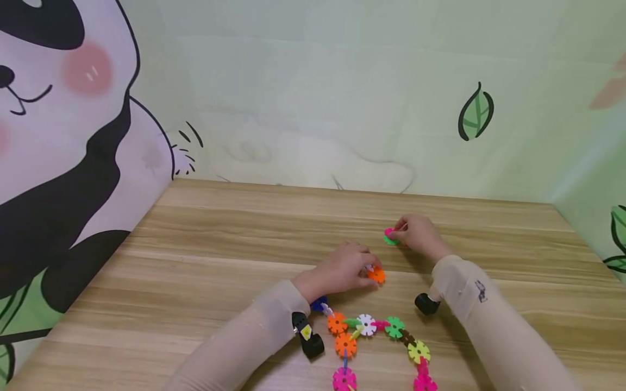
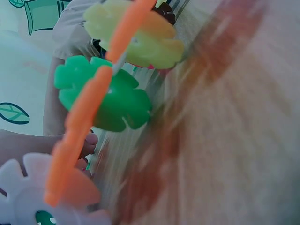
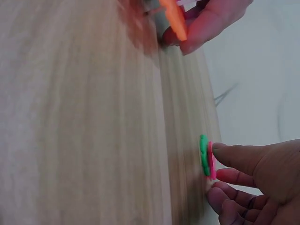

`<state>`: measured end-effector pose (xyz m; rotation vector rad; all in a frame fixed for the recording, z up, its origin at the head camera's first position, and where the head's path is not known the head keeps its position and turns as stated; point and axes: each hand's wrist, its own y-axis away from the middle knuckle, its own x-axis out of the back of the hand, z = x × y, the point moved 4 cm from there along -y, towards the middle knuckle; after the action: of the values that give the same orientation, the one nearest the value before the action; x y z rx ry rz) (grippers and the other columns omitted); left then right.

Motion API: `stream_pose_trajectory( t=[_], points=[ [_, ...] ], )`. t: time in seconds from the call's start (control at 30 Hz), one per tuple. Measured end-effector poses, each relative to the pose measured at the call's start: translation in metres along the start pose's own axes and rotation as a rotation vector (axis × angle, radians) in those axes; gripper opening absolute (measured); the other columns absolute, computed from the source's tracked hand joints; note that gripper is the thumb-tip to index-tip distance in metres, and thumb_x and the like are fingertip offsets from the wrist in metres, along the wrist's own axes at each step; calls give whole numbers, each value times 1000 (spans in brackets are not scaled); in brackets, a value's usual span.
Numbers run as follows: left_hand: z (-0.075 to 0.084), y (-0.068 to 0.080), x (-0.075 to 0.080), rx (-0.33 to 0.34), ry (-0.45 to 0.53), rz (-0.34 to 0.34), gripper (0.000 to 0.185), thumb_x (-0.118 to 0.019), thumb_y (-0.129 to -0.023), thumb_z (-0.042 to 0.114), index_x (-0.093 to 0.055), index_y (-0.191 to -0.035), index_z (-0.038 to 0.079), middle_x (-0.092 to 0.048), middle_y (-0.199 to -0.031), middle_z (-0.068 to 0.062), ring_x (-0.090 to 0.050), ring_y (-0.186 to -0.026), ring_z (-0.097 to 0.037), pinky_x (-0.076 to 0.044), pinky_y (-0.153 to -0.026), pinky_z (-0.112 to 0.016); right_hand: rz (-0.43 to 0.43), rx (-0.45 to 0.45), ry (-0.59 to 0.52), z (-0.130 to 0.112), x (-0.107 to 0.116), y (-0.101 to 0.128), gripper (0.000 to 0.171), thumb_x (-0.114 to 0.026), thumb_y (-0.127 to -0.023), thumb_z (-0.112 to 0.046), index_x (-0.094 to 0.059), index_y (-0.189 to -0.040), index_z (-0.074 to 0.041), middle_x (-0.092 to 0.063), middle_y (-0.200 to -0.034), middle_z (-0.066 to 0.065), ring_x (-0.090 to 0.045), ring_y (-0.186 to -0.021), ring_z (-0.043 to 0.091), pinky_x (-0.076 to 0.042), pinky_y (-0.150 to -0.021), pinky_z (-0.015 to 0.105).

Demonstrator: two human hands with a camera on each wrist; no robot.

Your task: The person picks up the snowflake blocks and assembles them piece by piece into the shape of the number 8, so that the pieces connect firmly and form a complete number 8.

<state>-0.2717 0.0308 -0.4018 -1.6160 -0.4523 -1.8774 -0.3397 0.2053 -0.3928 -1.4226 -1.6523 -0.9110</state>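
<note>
Only the right wrist view shows the right hand (image 3: 255, 180) pinching stacked green and pink discs (image 3: 206, 156); left hand (image 1: 342, 269) pinches an orange disc (image 1: 376, 275).

Your left hand (image 1: 342, 269) rests on table (image 1: 205, 260), disc piece (image 1: 376, 275) at its fingertips. Your right hand (image 1: 415, 233) lies farther back and to right, stacked pair of discs (image 1: 390, 237) at its fingertips, seemingly flat on table. Chain of linked discs (image 1: 379, 347) lies nearest you, between both forearms. Wall (image 1: 313, 92) stands behind table.
</note>
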Motion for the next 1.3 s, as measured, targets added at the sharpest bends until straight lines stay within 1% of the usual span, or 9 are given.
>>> stream_pose_trajectory(
  t=[0.1,0.17,0.3,0.43,0.63,0.8,1.03,1.23,1.3],
  points=[
    [0,0,0,2,0,-2,33,-71,-85,41,-69,-112,23,-63,-96,6,-54,-91,-10,-41,-91,-32,7,6,12,-1,-1,-1,32,-67,-90,-24,-62,-105,3,-66,-102,21,-58,-88,29,-48,-76,36],
    [0,-1,0,1,-2,-1,33,-71,-85,42,-70,-112,23,-64,-96,6,-54,-91,-10,-41,-89,-31,10,12,15,-2,-1,-1,31,-67,-89,-21,-61,-106,4,-65,-101,21,-58,-88,29,-48,-76,36],
    [-1,-1,-1,-4,-1,2,33,-71,-85,42,-70,-112,23,-64,-96,6,-54,-90,-10,-41,-88,-30,22,20,-9,-3,-1,-2,27,-67,-88,-17,-59,-104,3,-62,-94,18,-55,-82,26,-44,-69,29],
    [-1,-1,-1,-10,6,3,34,-71,-85,41,-69,-113,22,-64,-96,5,-54,-90,-10,-42,-92,-31,43,31,-60,-2,2,1,22,-66,-88,-13,-59,-100,4,-60,-87,14,-53,-73,20,-42,-61,24],
    [-2,-1,-1,-22,0,4,34,-70,-85,42,-69,-113,22,-65,-97,5,-55,-92,-11,-43,-93,-33,37,23,-138,-4,9,9,17,-64,-90,-10,-58,-99,4,-60,-83,13,-51,-63,15,-44,-55,22],
    [-2,-2,-2,-32,15,6,34,-70,-85,41,-69,-113,21,-64,-96,4,-55,-88,-10,-43,-93,-33,41,52,-176,-8,15,23,16,-61,-92,-9,-55,-100,3,-57,-79,11,-49,-58,14,-45,-52,23],
    [-2,-3,-2,-29,16,0,35,-70,-85,41,-69,-114,21,-64,-93,5,-53,-86,-10,-43,-93,-32,77,130,-220,-14,20,49,20,-62,-92,-7,-57,-106,6,-60,-81,13,-51,-60,16,-46,-51,23],
    [-1,-3,-3,-17,14,-9,35,-70,-85,41,-69,-113,21,-63,-91,5,-53,-85,-9,-44,-93,-32,111,175,-201,-20,23,67,16,-63,-92,-9,-61,-102,3,-61,-78,11,-50,-60,15,-44,-51,23],
    [-1,-3,-3,-17,14,-10,35,-71,-85,41,-69,-113,21,-64,-92,6,-53,-85,-9,-44,-93,-32,124,196,-175,-22,23,75,14,-64,-91,-10,-62,-99,1,-61,-77,9,-49,-61,15,-43,-51,22]
  ],
)
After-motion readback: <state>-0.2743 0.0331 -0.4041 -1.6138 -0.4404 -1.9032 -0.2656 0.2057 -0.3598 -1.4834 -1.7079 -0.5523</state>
